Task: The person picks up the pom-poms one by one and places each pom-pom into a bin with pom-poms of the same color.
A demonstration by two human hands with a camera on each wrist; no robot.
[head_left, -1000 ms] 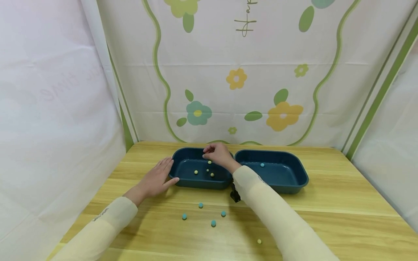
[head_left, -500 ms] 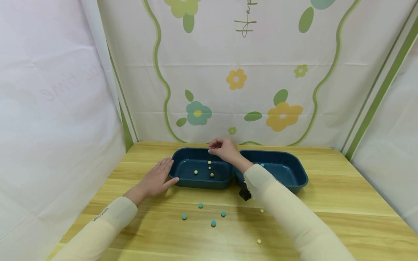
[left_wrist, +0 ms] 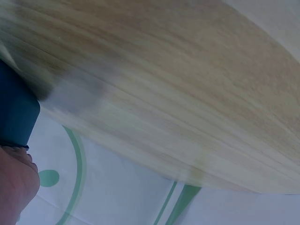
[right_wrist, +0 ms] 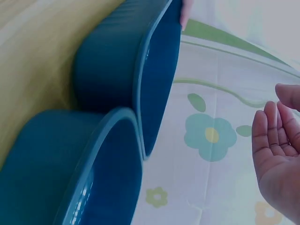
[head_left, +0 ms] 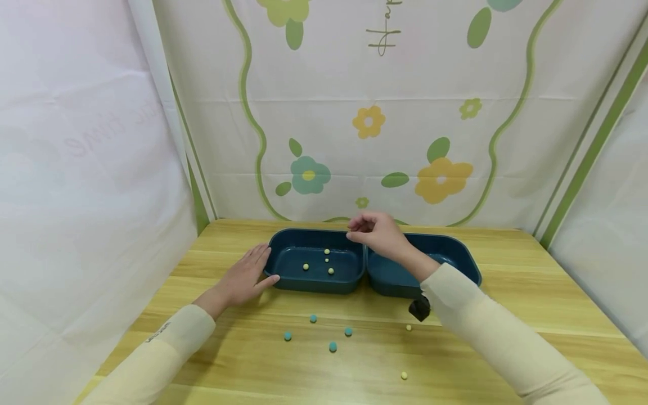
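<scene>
My left hand (head_left: 245, 277) rests at the left end of the left dark blue tray (head_left: 314, 286), fingers straight along its side and thumb spread at the front rim. Several small yellow balls (head_left: 306, 266) lie inside that tray. Above the place where the two trays meet, my right hand (head_left: 379, 233) hovers with loosely bent fingers. In the right wrist view, its thumb stands apart from the fingers (right_wrist: 276, 129) and nothing shows between them. Behind it, the right dark blue tray (head_left: 405, 289) is partly covered by the hand and forearm.
Several small blue balls (head_left: 332, 347) are scattered on the wooden table (head_left: 243, 360) before the left tray. Two more yellow balls (head_left: 404, 375) lie farther right. A black wrist camera (head_left: 419, 309) hangs below the right wrist. Behind the table hangs a flowered cloth (head_left: 324, 129).
My right hand has moved right, from over the left tray towards the right one. The smallest yellow ball in the left tray has rolled slightly. My left hand has stayed put.
</scene>
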